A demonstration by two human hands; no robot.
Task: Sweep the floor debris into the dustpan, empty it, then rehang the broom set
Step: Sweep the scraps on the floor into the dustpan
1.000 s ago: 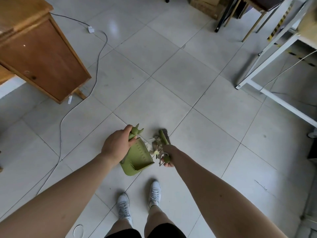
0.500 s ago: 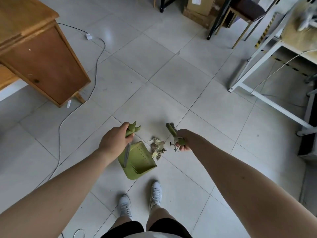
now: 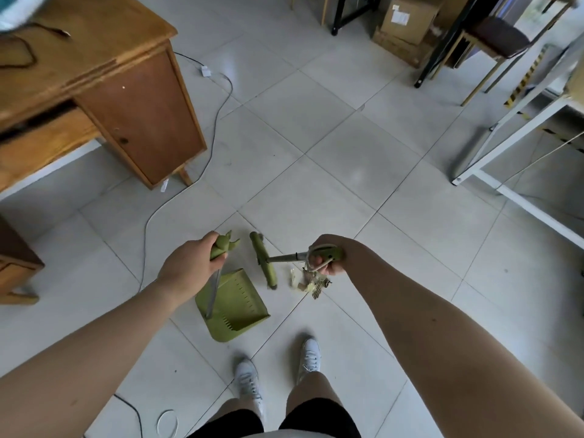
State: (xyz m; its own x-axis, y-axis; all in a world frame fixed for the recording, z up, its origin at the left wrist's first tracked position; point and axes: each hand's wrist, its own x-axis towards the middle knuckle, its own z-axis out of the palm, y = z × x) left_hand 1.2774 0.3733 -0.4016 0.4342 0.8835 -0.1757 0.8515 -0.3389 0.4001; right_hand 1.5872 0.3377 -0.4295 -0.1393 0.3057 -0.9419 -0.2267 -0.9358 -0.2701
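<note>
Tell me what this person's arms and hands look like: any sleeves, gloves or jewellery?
Both arms are bare: no sleeve shows on the left arm or right arm. The left hand and right hand wear no gloves, and no watch, bracelet or ring is visible.

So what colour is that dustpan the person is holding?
The dustpan is olive green, matching the broom beside it. The head view, looking down, shows it best.
</note>
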